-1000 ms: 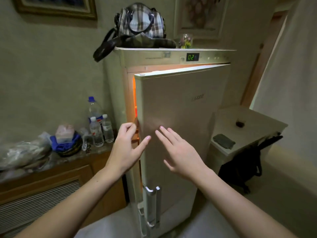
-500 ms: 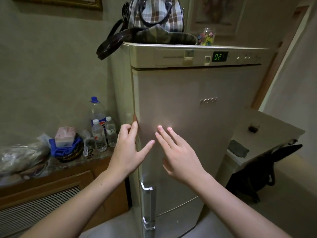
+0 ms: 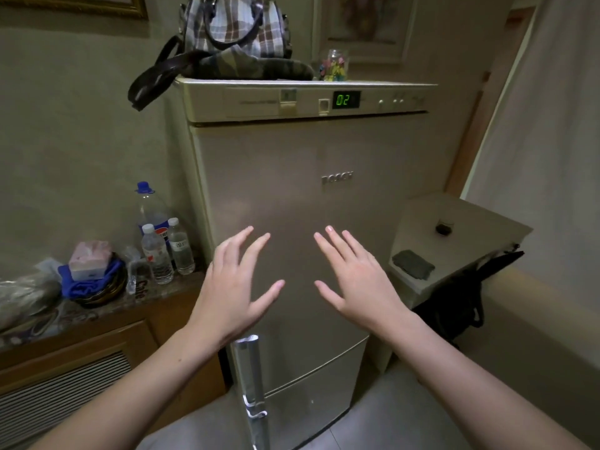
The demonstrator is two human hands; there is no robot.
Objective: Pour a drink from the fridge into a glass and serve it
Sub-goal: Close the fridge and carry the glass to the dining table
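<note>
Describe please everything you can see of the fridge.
The fridge is tall, beige, metal-looking, with both doors shut. Its top panel carries a green display reading 02, and silver handles sit on the left edge. A plaid bag and a jar rest on top. Whether the open hands touch the door is unclear.

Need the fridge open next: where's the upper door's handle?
Head view, lower centre: the handle runs vertically on the upper fridge door's left edge, just below the left hand.
</note>
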